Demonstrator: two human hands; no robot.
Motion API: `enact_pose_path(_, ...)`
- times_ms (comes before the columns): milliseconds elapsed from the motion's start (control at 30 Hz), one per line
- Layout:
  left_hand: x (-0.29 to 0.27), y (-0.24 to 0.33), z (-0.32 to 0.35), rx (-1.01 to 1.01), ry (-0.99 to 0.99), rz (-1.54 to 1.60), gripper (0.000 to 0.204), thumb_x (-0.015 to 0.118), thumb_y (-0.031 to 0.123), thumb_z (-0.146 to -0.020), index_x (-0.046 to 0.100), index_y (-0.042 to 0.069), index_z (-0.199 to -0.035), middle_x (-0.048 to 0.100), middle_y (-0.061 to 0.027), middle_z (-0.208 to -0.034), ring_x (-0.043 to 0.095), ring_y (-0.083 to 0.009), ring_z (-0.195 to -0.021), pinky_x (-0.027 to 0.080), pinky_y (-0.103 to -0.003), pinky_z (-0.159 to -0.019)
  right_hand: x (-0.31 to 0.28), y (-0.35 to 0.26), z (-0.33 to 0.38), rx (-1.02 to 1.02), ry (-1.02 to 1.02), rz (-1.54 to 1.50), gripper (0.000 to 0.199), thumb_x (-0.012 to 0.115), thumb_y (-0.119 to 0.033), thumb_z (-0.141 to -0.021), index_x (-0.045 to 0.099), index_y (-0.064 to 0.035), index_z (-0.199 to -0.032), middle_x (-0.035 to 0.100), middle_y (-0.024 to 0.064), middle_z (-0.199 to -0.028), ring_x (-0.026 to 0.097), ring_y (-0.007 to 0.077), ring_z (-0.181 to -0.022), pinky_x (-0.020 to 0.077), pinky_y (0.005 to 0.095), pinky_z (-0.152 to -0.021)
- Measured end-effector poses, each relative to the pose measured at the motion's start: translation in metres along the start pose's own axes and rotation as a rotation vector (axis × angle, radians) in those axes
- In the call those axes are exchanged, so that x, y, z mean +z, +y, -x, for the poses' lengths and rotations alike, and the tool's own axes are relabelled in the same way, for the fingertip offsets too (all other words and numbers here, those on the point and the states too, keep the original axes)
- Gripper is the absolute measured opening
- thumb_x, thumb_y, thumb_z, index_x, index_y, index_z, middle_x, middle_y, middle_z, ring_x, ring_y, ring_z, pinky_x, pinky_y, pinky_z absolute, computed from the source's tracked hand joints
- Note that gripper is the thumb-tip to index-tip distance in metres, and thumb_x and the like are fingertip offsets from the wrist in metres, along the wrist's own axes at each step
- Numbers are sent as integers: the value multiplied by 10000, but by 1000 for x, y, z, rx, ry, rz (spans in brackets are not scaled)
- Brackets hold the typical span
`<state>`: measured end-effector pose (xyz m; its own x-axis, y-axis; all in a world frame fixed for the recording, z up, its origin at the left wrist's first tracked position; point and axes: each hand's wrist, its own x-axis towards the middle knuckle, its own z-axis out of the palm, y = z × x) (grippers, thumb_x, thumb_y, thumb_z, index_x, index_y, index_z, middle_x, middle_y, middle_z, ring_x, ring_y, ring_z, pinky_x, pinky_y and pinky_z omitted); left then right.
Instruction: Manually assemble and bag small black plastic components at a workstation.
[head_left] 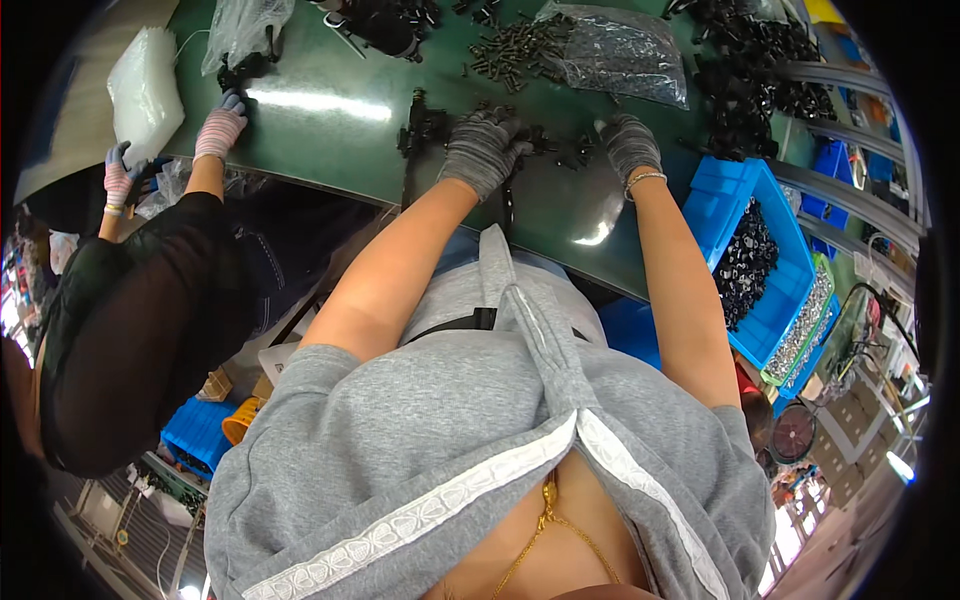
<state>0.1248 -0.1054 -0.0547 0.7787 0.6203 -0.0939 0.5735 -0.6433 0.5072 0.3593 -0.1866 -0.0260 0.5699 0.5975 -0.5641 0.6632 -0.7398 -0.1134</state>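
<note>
My left hand (480, 150), in a dark grey knitted glove, is closed over a black part whose shape is mostly hidden; dark pieces (540, 140) show beyond its fingers. Below that hand a narrow black strip (508, 205) hangs at the table's edge. My right hand (632, 148), gloved alike, rests at the tabletop with thumb and fingers apart, and I see nothing in it. Small black pieces (575, 155) lie between the two hands. To the left of my left hand stands a black assembly (422, 125) at the edge of the green table (340, 150).
Small dark metal pins (510, 52) and a clear bag of parts (625, 55) lie at the back. Black parts (745, 80) are heaped at the right, above a blue bin (725, 185). Leftward, a co-worker's gloved hand (220, 128) is near a white foam stack (145, 90).
</note>
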Motion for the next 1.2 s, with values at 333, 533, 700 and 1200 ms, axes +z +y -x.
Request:
enact_pose_path(333, 3, 0, -2, 18, 27, -2, 478, 662, 487, -827, 669, 162, -1178, 625, -209, -1229, 555, -378, -1185, 411, -481, -1007, 44, -19, 6, -420, 174, 391, 300, 627, -340, -853, 691, -124, -1050, 625, 112, -1107, 572, 310, -1088, 485, 405, -898)
enact_pose_path(533, 1, 1, -1, -4, 10, -69, 476, 657, 498, -826, 664, 192, -1191, 625, -204, -1230, 563, -372, -1176, 390, -498, -1020, 51, -18, 1, -340, 281, 62, 240, 611, -231, -889, 671, -119, -1093, 660, 139, -1074, 621, 310, -1043, 489, 429, -888)
enact_pose_path(700, 8, -5, -2, 8, 44, -120, 437, 633, 480, -831, 670, 160, -1126, 628, -122, -1192, 576, -319, -1118, 425, -466, -966, 31, -53, 25, -476, 269, -478, 256, 660, -221, -864, 697, -144, -1106, 692, 118, -1065, 653, 291, -1019, 501, 397, -908)
enact_pose_path(1200, 4, -3, -3, -21, 28, 9, 424, 662, 436, -832, 674, 144, -1140, 611, -223, -1245, 547, -361, -1205, 410, -488, -995, -4, -78, 53, -594, 94, 209, 295, 693, -391, -830, 732, -242, -1082, 701, 22, -1080, 587, 228, -1083, 471, 368, -929)
